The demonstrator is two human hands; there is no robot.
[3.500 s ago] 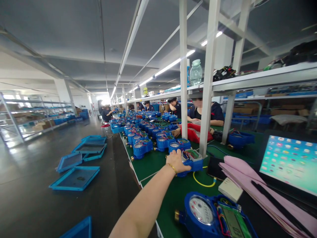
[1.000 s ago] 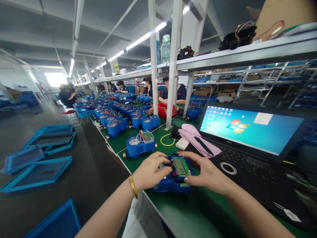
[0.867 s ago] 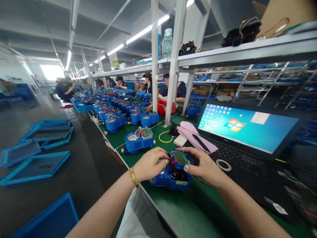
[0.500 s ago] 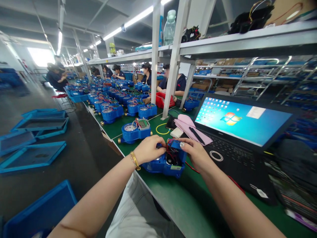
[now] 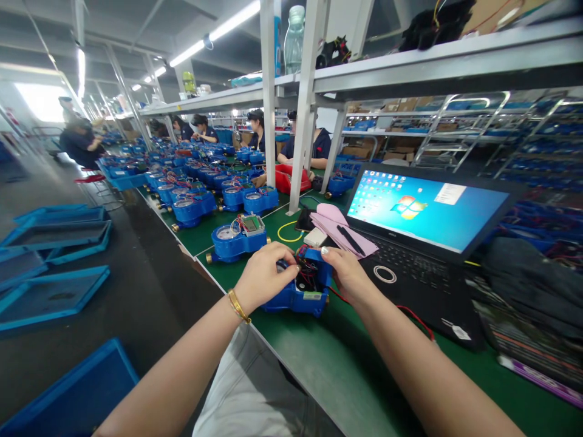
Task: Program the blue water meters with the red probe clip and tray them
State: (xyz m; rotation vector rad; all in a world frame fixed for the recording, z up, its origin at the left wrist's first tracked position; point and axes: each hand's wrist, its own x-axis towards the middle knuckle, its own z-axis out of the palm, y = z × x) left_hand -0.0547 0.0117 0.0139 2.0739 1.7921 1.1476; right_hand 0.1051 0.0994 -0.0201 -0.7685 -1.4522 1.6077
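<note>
A blue water meter (image 5: 297, 294) sits on the green bench (image 5: 346, 370) right in front of me. My left hand (image 5: 263, 279) is closed over its dial end. My right hand (image 5: 345, 273) grips the lifted blue electronics cover at its right, tilted up so red wires and a dark cavity show inside. A red wire (image 5: 412, 315) runs from the meter toward the right. A second blue meter (image 5: 237, 238) with a small screen stands just beyond my left hand.
An open laptop (image 5: 423, 209) with a lit desktop stands at the right, pink papers and a pen (image 5: 348, 233) beside it. Rows of blue meters (image 5: 195, 194) fill the bench farther back, with seated workers behind. Blue trays (image 5: 50, 255) lie on the floor at left.
Earlier my left hand reached to a meter far out on the bench. Since a second ago my right hand has tipped the near meter's screen cover up, exposing the wiring.
</note>
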